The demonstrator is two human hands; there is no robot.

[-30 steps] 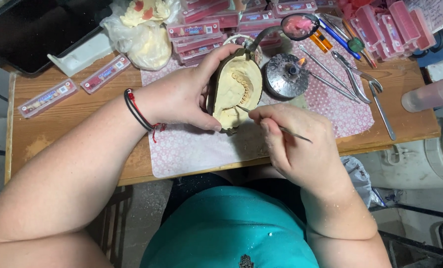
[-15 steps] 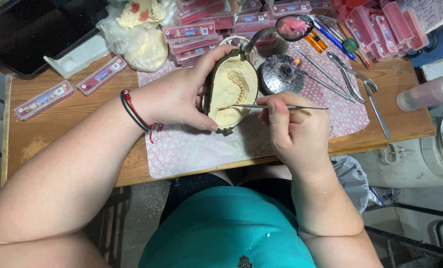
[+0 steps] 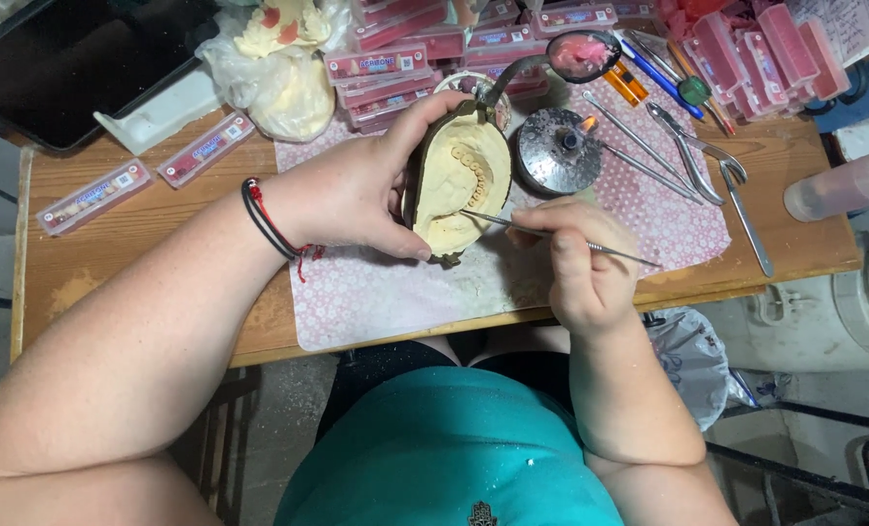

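Two hands meet over a cream plaster dental cast (image 3: pixel 462 190), which sits a little above the middle of the frame, raised off the patterned mat (image 3: pixel 376 292). The cast lies in a dark, rounded holder, with a curved row of small teeth showing along its right side. The left hand (image 3: pixel 356 190) wraps the holder from the left: the thumb presses along the lower edge, the other fingers curl over the top rim, closed firmly on it. A dark cord bracelet (image 3: pixel 264 219) with a red strand circles that wrist.

The right hand (image 3: pixel 575 263), just right of centre, pinches a thin metal instrument (image 3: pixel 551 234) between thumb and fingertips, fingers drawn close together. The instrument lies nearly level, its fine tip touching the cast's inner surface near the lower part of the tooth row, its other end pointing right.

Just right of the cast stands a round metal burner (image 3: pixel 556 151) with a small flame at its top. Above it, a spoon-like ladle (image 3: pixel 582 54) holds pink wax. Several slim metal tools and pliers (image 3: pixel 707 161) lie on the mat toward the upper right. Flat pink boxes (image 3: pixel 381 63) are stacked along the top edge, and two more (image 3: pixel 93 195) lie on the bare wooden table (image 3: pixel 113 263) at left. A crumpled plastic bag (image 3: pixel 278 68) sits at upper left.
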